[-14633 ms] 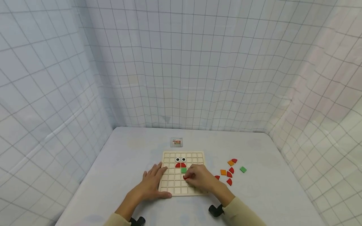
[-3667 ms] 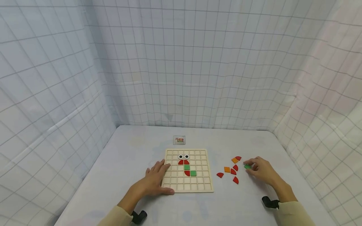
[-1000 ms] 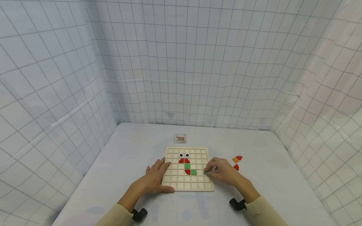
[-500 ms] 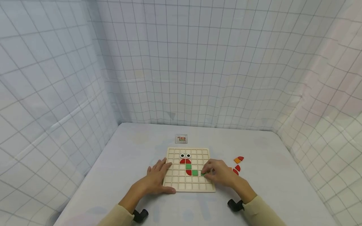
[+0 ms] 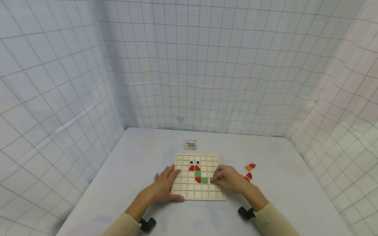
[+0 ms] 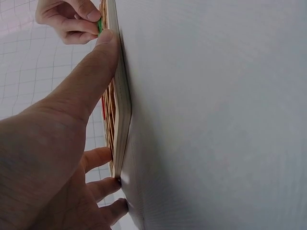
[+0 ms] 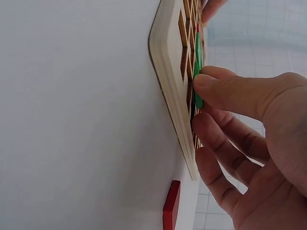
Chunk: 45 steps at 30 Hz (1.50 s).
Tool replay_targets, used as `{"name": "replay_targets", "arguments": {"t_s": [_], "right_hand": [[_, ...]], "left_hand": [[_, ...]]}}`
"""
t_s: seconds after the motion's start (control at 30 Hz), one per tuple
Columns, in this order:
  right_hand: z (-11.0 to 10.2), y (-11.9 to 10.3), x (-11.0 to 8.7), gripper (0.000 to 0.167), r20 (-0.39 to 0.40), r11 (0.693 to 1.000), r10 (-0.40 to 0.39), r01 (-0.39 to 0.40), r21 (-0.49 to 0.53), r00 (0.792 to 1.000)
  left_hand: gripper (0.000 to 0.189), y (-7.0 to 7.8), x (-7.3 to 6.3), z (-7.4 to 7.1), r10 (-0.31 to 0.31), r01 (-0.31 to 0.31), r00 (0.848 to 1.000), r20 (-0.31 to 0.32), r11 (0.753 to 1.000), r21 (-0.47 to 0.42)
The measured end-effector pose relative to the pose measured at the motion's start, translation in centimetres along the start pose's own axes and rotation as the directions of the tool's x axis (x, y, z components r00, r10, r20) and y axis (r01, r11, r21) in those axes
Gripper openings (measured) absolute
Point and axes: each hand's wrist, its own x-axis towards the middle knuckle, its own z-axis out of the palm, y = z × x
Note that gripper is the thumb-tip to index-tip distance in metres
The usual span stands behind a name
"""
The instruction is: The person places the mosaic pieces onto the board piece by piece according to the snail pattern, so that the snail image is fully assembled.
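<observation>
A square wooden grid board (image 5: 195, 196) lies flat on the table. Two eye tiles (image 5: 194, 162) top a column of red quarter-circle pieces (image 5: 194, 168), a green square (image 5: 198, 174) and another red quarter-circle. Right of that lower red piece sits a second green square tile (image 5: 204, 180). My right hand (image 5: 231, 179) pinches a third green square tile (image 7: 197, 91) between thumb and fingers, tilted at a cell of the same row; fingers partly hide it. My left hand (image 5: 163, 188) rests with spread fingers along the board's left edge, thumb (image 6: 103, 52) at the near corner.
Right of the board lie loose red quarter-circles (image 5: 249, 175) and orange squares (image 5: 248, 167), some partly behind my right hand. A small picture card (image 5: 190, 144) lies beyond the board. Grid-patterned sheets (image 5: 189, 82) enclose the table's back and sides.
My right hand has carried the green tile from the table's right side to the board and then slightly left, into a cell's area. Earlier, another green square and a red piece were set down. Left hand stays.
</observation>
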Motion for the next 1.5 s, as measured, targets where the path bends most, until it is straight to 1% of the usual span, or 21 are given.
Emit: {"name": "replay_targets", "arguments": {"t_s": [0.17, 0.27, 0.6, 0.77, 1.0, 1.2, 1.4, 1.5], "right_hand": [[0.1, -0.2, 0.3, 0.012, -0.004, 1.000, 0.003, -0.003, 0.017, 1.000], [0.3, -0.4, 0.4, 0.012, -0.002, 0.999, 0.027, -0.027, 0.029, 1.000], [1.0, -1.0, 0.8, 0.012, -0.006, 0.995, 0.097, -0.097, 0.022, 0.995], [0.9, -0.9, 0.6, 0.013, -0.001, 0.996, 0.081, -0.081, 0.022, 0.997], [0.7, -0.5, 0.3, 0.016, -0.002, 1.000, 0.011, -0.011, 0.015, 1.000], [0.7, -0.2, 0.0, 0.020, 0.000, 1.000, 0.008, -0.008, 0.006, 1.000], [0.2, -0.4, -0.4, 0.019, -0.015, 0.998, -0.029, 0.028, -0.047, 0.999], [-0.3, -0.5, -0.6, 0.016, -0.024, 0.999, -0.001, 0.000, -0.049, 1.000]], "left_hand": [[0.122, 0.0, 0.1, 0.0, -0.001, 0.001, 1.000, 0.001, 1.000, 0.007], [0.121, 0.0, 0.1, 0.0, -0.004, 0.004, 1.000, 0.000, 1.000, 0.008], [0.120, 0.2, -0.2, 0.0, -0.014, 0.014, 1.000, -0.010, 1.000, 0.001], [0.120, 0.1, -0.2, 0.1, -0.011, 0.011, 1.000, -0.009, 1.000, 0.002], [0.120, 0.1, -0.1, 0.0, -0.008, 0.008, 1.000, -0.012, 1.000, 0.007], [0.121, 0.1, -0.1, 0.0, -0.002, 0.002, 1.000, -0.009, 1.000, 0.005], [0.122, -0.1, 0.0, 0.2, 0.001, -0.001, 1.000, -0.009, 1.000, 0.012], [0.122, -0.2, 0.0, 0.2, 0.003, -0.003, 1.000, -0.014, 1.000, 0.012]]}}
